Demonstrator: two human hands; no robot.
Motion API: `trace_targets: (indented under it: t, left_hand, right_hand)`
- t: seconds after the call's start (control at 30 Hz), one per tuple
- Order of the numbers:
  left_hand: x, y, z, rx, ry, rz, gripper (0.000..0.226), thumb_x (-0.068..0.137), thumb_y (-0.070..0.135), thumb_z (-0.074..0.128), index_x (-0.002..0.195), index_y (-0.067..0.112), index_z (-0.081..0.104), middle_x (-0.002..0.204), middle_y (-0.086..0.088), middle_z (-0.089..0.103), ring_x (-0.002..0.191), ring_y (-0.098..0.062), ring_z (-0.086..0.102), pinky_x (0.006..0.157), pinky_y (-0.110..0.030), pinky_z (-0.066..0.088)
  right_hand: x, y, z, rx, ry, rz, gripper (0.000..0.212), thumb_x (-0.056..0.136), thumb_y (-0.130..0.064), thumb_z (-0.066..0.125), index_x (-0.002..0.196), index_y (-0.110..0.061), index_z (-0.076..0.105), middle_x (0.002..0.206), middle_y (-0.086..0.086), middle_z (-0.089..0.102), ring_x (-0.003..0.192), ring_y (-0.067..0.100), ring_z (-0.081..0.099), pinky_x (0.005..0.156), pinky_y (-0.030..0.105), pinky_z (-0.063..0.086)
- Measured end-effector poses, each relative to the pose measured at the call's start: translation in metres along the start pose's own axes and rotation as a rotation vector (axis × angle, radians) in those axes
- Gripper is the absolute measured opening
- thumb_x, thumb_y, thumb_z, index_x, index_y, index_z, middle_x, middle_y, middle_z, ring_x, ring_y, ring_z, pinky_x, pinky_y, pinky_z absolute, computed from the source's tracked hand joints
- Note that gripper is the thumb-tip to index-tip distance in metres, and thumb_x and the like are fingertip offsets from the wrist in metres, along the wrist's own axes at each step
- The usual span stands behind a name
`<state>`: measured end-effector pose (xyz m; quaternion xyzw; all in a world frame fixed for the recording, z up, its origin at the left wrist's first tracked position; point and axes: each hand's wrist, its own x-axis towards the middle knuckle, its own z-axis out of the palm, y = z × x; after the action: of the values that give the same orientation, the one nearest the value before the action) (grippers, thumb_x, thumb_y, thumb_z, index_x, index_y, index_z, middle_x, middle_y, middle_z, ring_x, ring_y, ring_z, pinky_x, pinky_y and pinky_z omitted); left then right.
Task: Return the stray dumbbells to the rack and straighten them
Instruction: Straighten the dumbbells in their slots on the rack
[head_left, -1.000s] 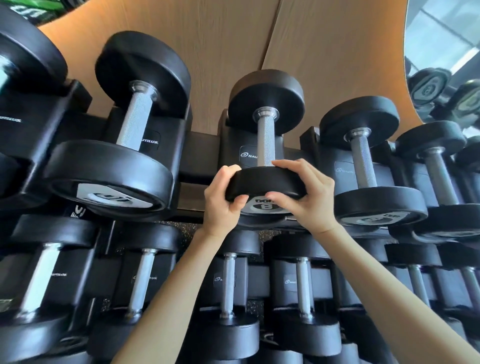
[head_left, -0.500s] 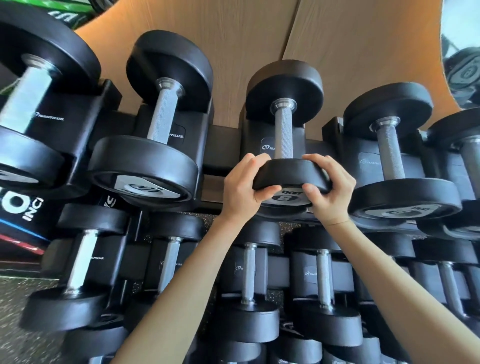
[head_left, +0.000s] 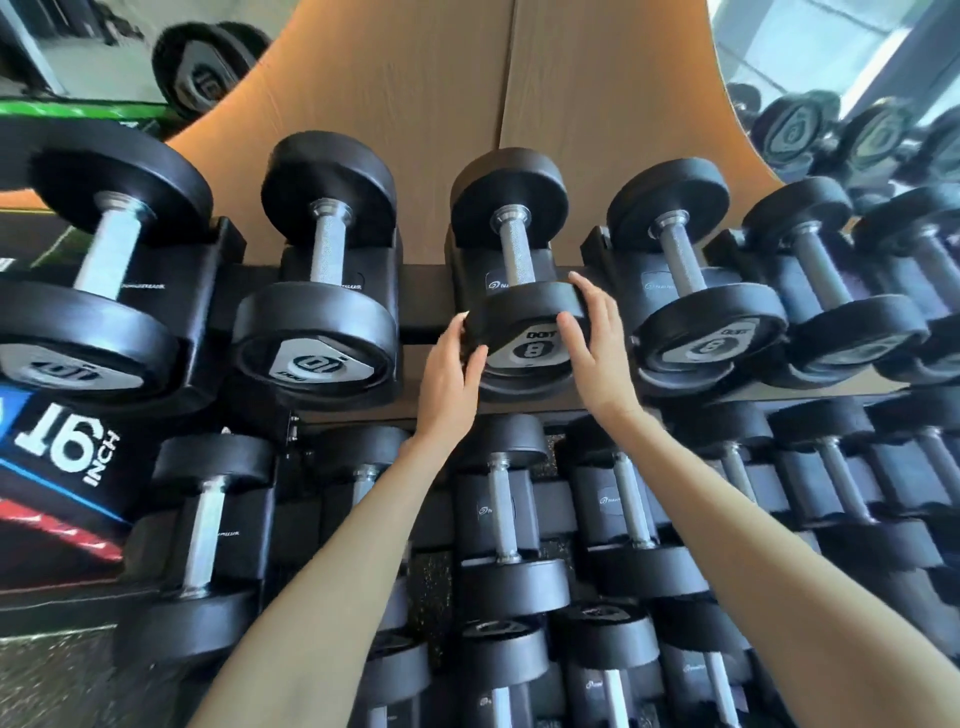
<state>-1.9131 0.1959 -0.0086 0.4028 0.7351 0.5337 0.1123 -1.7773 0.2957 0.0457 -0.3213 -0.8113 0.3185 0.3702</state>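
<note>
One dumbbell (head_left: 524, 322), marked 8 | location: seated in its cradle on the rack's (head_left: 423, 291) top tier, near head at the front edge | left hand (head_left: 449, 374) grips the head's left rim; right hand (head_left: 597, 338) lies straight-fingered against the right rim, thumb on the face | step, judged: straightening | next: probably a small twist to square it, then release.

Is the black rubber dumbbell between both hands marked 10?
No, the black rubber dumbbell between the left hand and right hand reads 8 on its grey label.
</note>
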Motion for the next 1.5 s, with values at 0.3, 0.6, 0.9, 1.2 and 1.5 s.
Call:
trace_targets:
  t: [0.3,0.6,0.9,1.2,1.5]
  left_hand:
    - [-0.072,0.028,-0.069,0.498,-0.122,0.285,0.056,0.094,0.044,0.029,0.137,0.013,0.047,0.137,-0.007,0.051,0.125,-0.023,0.046,0.102,-0.036,0.035]
    - [-0.188,0.054,-0.122,0.91,-0.17,0.316,0.055,0.087,0.044,0.035,0.131,0.017,0.054,0.136,-0.014,0.052,0.126,-0.032,0.046,0.107,-0.05,0.032]
    - [-0.246,0.04,-0.175,1.006,-0.202,0.203,0.055,0.087,0.045,0.032,0.13,0.02,0.056,0.135,-0.014,0.053,0.127,-0.032,0.045,0.106,-0.05,0.031]
    - [-0.179,0.003,-0.226,0.96,-0.089,0.171,0.055,0.089,0.04,0.038,0.137,0.015,0.047,0.139,-0.017,0.047,0.13,-0.034,0.04,0.107,-0.05,0.032]
    - [-0.059,-0.051,-0.246,0.572,-0.059,0.151,0.052,0.1,0.034,0.036,0.147,0.012,0.027,0.151,-0.01,0.032,0.138,-0.024,0.027,0.113,-0.035,0.021]
  right_hand:
    - [-0.103,-0.019,-0.039,-0.466,-0.243,-0.069,0.062,0.093,-0.031,0.054,0.147,-0.017,0.026,0.153,0.004,0.028,0.134,0.02,0.035,0.11,0.038,0.031]
    - [-0.2,-0.055,-0.052,-0.87,-0.24,-0.28,0.063,0.083,-0.04,0.062,0.138,-0.013,0.044,0.142,0.012,0.045,0.136,0.028,0.035,0.108,0.053,0.028]
    - [-0.235,-0.088,-0.042,-0.839,-0.334,-0.287,0.064,0.079,-0.036,0.068,0.135,-0.013,0.047,0.137,0.016,0.049,0.13,0.031,0.043,0.103,0.057,0.034]
    - [-0.179,-0.108,0.014,-0.812,-0.367,-0.317,0.061,0.085,-0.034,0.061,0.139,-0.012,0.042,0.143,0.016,0.043,0.135,0.029,0.036,0.107,0.054,0.028]
    - [-0.068,-0.14,0.095,-0.709,-0.329,-0.326,0.06,0.095,-0.038,0.048,0.145,-0.011,0.03,0.15,0.011,0.033,0.139,0.024,0.027,0.114,0.044,0.019]
